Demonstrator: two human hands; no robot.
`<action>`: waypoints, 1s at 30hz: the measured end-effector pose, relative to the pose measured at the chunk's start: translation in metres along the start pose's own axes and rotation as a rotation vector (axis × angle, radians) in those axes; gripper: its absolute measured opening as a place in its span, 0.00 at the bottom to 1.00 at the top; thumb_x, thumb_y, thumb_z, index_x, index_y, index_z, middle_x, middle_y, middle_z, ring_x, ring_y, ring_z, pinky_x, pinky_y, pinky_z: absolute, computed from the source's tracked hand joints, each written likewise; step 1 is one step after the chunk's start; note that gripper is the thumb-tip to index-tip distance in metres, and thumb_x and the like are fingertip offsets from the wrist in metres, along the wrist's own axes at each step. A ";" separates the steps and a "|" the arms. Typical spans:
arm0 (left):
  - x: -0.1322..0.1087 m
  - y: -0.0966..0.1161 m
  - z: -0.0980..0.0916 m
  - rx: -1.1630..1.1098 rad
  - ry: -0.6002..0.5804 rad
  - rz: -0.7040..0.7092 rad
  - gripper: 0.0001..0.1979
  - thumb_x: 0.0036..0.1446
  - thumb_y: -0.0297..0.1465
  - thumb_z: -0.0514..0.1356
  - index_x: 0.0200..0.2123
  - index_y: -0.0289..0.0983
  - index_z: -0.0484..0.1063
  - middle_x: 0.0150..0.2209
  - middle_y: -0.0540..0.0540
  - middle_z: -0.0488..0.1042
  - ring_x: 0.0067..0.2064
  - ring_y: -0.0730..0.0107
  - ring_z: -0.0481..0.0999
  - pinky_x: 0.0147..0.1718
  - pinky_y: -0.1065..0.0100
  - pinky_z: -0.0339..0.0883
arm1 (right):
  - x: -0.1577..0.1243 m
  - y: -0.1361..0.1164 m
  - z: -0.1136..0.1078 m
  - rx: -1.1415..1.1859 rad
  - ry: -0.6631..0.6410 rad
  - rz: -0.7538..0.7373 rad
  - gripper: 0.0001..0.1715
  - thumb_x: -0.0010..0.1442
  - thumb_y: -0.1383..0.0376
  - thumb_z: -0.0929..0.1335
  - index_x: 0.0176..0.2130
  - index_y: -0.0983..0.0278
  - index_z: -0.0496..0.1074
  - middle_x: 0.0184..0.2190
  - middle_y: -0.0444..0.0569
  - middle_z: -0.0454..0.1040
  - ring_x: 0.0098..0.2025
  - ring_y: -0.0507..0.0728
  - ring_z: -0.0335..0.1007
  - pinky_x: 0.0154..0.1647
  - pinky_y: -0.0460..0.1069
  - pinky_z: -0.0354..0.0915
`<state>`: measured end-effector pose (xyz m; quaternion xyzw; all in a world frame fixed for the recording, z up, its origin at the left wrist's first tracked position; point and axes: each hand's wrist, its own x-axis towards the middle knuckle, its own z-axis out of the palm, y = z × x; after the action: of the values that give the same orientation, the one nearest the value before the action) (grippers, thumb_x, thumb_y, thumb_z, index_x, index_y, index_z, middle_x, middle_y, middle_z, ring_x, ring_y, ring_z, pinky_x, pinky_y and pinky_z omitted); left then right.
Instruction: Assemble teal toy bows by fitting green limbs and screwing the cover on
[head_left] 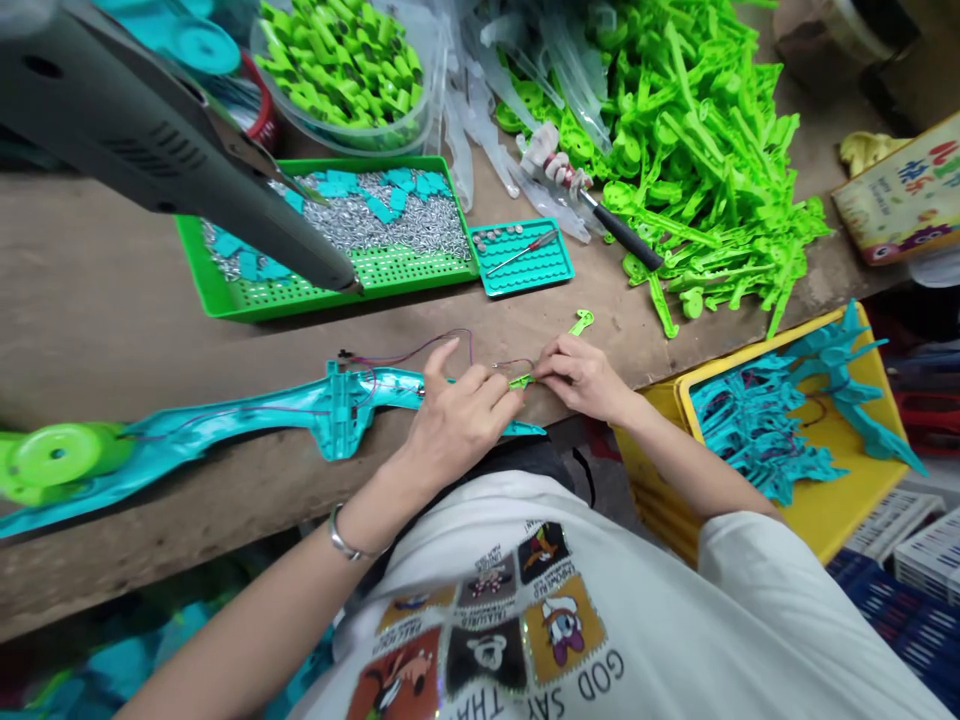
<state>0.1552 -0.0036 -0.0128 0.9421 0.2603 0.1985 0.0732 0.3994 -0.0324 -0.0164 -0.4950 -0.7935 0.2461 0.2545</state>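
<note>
A long turquoise plastic shell (255,408), shaped like a toy bow, lies along the bench edge with thin wires running in it. My left hand (461,420) wraps over its right part, thumb raised and the other fingers curled. Just past those fingertips shows a small bright-green plastic piece (520,382). My right hand (581,378) is closed in a pinch at the right end of that piece, where a thin wire (514,364) also runs. What lies under both sets of fingertips is partly hidden. Another green lever-like part (581,322) rests just beyond my right hand.
An electric screwdriver (225,190) hangs at upper left over a green tray (217,305) of screws. Beside it are a small turquoise tray (525,280) and a hammer (622,232). Green parts (697,150) are heaped behind. A yellow bin (682,400) stands right.
</note>
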 end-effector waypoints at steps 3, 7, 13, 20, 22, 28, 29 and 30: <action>-0.008 0.001 -0.002 0.021 -0.022 0.001 0.09 0.68 0.28 0.57 0.40 0.43 0.77 0.30 0.50 0.75 0.37 0.65 0.74 0.64 0.43 0.52 | 0.000 0.000 -0.001 -0.039 -0.038 -0.018 0.10 0.69 0.68 0.66 0.41 0.62 0.78 0.40 0.52 0.75 0.44 0.58 0.71 0.49 0.54 0.67; -0.014 -0.002 -0.008 -0.006 -0.051 -0.074 0.11 0.68 0.36 0.59 0.50 0.42 0.76 0.34 0.47 0.77 0.38 0.61 0.75 0.58 0.45 0.56 | 0.001 -0.002 -0.003 -0.079 -0.083 -0.027 0.09 0.69 0.64 0.67 0.43 0.62 0.78 0.40 0.52 0.74 0.44 0.59 0.69 0.50 0.55 0.65; -0.016 -0.008 -0.011 -0.088 0.034 -0.117 0.09 0.68 0.38 0.61 0.46 0.42 0.77 0.32 0.50 0.77 0.34 0.66 0.77 0.53 0.51 0.58 | 0.007 -0.006 0.000 -0.162 -0.118 0.018 0.10 0.70 0.65 0.66 0.39 0.62 0.77 0.39 0.51 0.74 0.43 0.58 0.69 0.48 0.54 0.60; -0.012 -0.013 -0.011 -0.165 0.062 -0.168 0.12 0.66 0.43 0.63 0.42 0.42 0.79 0.28 0.51 0.76 0.32 0.69 0.76 0.52 0.54 0.58 | 0.010 -0.008 -0.001 -0.108 -0.119 0.028 0.06 0.67 0.66 0.69 0.38 0.63 0.78 0.39 0.50 0.75 0.43 0.57 0.70 0.47 0.53 0.60; -0.010 -0.012 -0.010 -0.170 0.069 -0.196 0.11 0.66 0.43 0.63 0.40 0.42 0.79 0.28 0.52 0.75 0.31 0.69 0.75 0.52 0.53 0.58 | 0.010 -0.009 -0.002 -0.113 -0.116 0.021 0.06 0.66 0.65 0.69 0.37 0.63 0.78 0.39 0.50 0.75 0.43 0.58 0.70 0.47 0.53 0.60; -0.008 -0.011 -0.007 -0.167 0.052 -0.256 0.11 0.68 0.38 0.60 0.35 0.41 0.79 0.28 0.51 0.76 0.32 0.69 0.74 0.51 0.54 0.56 | 0.010 -0.012 0.000 -0.172 -0.107 0.051 0.07 0.67 0.65 0.68 0.36 0.63 0.77 0.40 0.51 0.76 0.43 0.58 0.69 0.46 0.54 0.59; -0.008 -0.011 -0.007 -0.185 0.045 -0.274 0.11 0.68 0.39 0.61 0.36 0.40 0.79 0.28 0.51 0.76 0.31 0.69 0.74 0.49 0.55 0.57 | 0.010 -0.013 0.001 -0.167 -0.106 0.061 0.07 0.67 0.65 0.69 0.36 0.63 0.77 0.40 0.51 0.76 0.43 0.58 0.69 0.47 0.54 0.59; -0.008 -0.012 -0.007 -0.204 0.036 -0.293 0.12 0.67 0.40 0.61 0.36 0.40 0.79 0.28 0.51 0.76 0.31 0.68 0.73 0.48 0.55 0.57 | 0.010 -0.013 0.001 -0.162 -0.106 0.069 0.07 0.67 0.64 0.69 0.36 0.63 0.77 0.40 0.51 0.77 0.43 0.58 0.69 0.47 0.54 0.59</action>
<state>0.1410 0.0026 -0.0124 0.8780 0.3746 0.2280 0.1918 0.3860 -0.0283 -0.0068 -0.5273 -0.8057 0.2155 0.1625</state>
